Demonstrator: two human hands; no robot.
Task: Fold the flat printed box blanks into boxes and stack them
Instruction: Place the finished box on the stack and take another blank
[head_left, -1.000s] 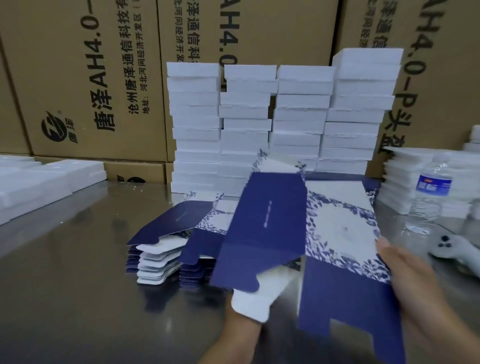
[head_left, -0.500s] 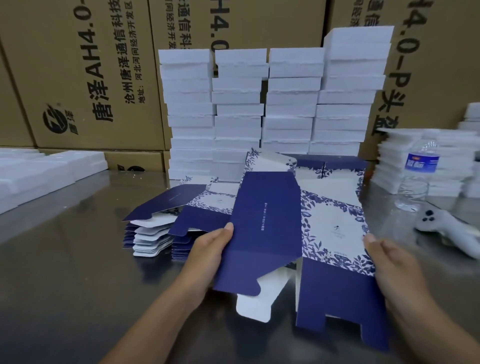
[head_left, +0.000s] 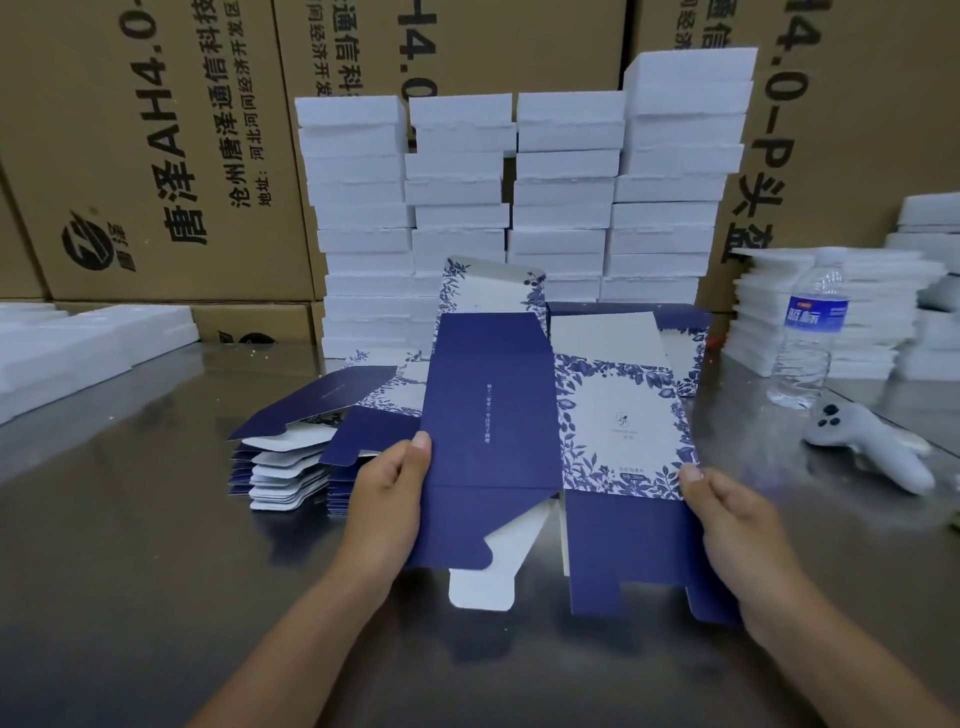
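Now, head view only. Both hands are up on one printed box blank (head_left: 488, 415), held above the steel table (head_left: 130, 545), partly opened so its navy panel and floral panel meet at an angle.

- Left hand (head_left: 387, 499): pinches the blank's left edge, thumb on the navy face, fingers behind it.
- Right hand (head_left: 727, 514): grips the blank's right edge at the floral panel, thumb on top, fingers curled under.
- Left of the blank and just behind it: pile of flat blanks (head_left: 291, 467), top sheets fanned and lifting.
- Behind the blank: stacks of white foam trays (head_left: 566, 208) against brown cartons (head_left: 156, 156).
- Right of the blank, well apart: water bottle (head_left: 810, 332) and a grey controller (head_left: 867, 441).

Risks as I judge them:
- Bottom flaps hang loose, the white tuck flap (head_left: 483, 587) lowest. Squaring the sleeve low over the table could snag and buckle one.
- Uneven squeeze from the two edge grips could crease a panel off its score line.
- The left forearm sits near the fanned pile; a wide swing could scatter it.
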